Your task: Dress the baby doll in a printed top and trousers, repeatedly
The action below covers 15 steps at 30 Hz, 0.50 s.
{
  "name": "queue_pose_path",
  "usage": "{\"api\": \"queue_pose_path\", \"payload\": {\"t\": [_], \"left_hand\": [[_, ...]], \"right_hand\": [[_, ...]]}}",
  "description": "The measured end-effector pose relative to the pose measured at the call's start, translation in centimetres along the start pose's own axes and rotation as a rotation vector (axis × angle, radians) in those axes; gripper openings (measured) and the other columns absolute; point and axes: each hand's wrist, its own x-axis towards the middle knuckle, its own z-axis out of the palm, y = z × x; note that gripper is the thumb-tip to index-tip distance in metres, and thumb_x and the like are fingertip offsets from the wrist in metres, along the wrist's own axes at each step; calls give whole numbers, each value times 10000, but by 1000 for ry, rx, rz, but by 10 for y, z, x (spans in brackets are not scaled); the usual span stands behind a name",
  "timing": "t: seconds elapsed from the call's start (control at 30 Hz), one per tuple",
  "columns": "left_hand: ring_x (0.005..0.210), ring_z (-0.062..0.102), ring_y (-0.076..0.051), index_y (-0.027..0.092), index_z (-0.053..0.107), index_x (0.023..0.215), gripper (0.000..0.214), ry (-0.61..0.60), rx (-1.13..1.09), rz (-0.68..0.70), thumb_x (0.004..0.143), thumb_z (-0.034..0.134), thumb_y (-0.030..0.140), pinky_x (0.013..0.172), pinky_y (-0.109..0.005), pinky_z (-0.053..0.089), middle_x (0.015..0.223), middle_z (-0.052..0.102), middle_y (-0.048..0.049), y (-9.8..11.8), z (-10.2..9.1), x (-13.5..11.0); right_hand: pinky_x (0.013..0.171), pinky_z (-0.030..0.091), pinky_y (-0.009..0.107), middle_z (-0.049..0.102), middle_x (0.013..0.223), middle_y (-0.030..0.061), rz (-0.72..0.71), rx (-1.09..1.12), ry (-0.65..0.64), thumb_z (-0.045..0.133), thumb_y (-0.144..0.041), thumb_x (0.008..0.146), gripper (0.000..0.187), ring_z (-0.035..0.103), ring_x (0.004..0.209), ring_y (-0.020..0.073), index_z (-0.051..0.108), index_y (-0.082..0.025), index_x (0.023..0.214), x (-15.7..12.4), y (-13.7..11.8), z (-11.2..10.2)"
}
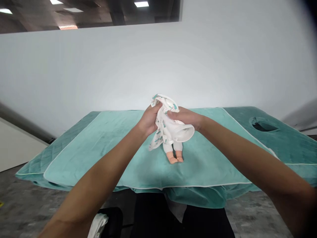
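A baby doll (174, 154) stands on the teal bed, only its white-trousered legs and bare feet showing. A white garment with small teal prints (168, 125) is bunched over its upper body and head. My left hand (148, 120) grips the garment's left side with closed fingers. On the right, my right hand (187, 118) pinches the cloth near the top. Both hands hold the garment up around the doll.
The doll rests on a teal quilted cover (111, 145) over a massage bed, whose face hole (264, 125) is at the right. A white wall rises behind. Grey floor lies below, with a dark object and white cloth (99, 224) near my legs.
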Motion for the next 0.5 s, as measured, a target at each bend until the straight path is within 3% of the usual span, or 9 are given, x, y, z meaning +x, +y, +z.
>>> {"api": "queue_pose_path", "payload": {"t": [0.13, 0.23, 0.37, 0.43, 0.5], "left_hand": [[1073, 699, -321, 127, 681, 1143, 549, -138, 100, -88, 711, 855, 417, 947, -415, 554, 1062, 752, -137, 12, 5, -19], [1078, 694, -338, 145, 674, 1199, 656, -275, 195, -151, 616, 923, 311, 929, -419, 556, 1118, 744, -143, 14, -3, -25], [962, 721, -273, 144, 704, 1081, 459, -76, 86, 0, 729, 837, 406, 862, -352, 570, 992, 763, -98, -1, -12, -17], [883, 725, -247, 139, 703, 1010, 395, 8, 45, 3, 767, 799, 435, 803, -328, 577, 902, 758, -79, -10, -12, -16], [805, 717, -224, 137, 696, 972, 365, 9, 42, -65, 793, 773, 445, 736, -308, 574, 839, 744, -70, -15, -8, -21]], "right_hand": [[785, 588, 323, 746, 879, 64, -103, 110, 29, 781, -497, 803, 443, 710, 878, 227, 692, -155, 1070, -8, -11, -3], [792, 587, 338, 744, 857, 66, -79, 162, 45, 695, -565, 858, 448, 714, 893, 239, 703, -154, 1036, -17, -17, 3], [780, 590, 332, 745, 869, 63, -15, 52, 63, 784, -511, 793, 433, 710, 866, 225, 709, -154, 1025, -20, -6, 9], [773, 592, 326, 745, 892, 65, 59, -37, -64, 849, -429, 734, 425, 705, 854, 214, 713, -147, 1022, -19, 3, 9], [769, 589, 318, 742, 915, 63, 137, -86, -201, 886, -362, 687, 438, 696, 853, 203, 713, -142, 1024, -19, 10, 6]]}}
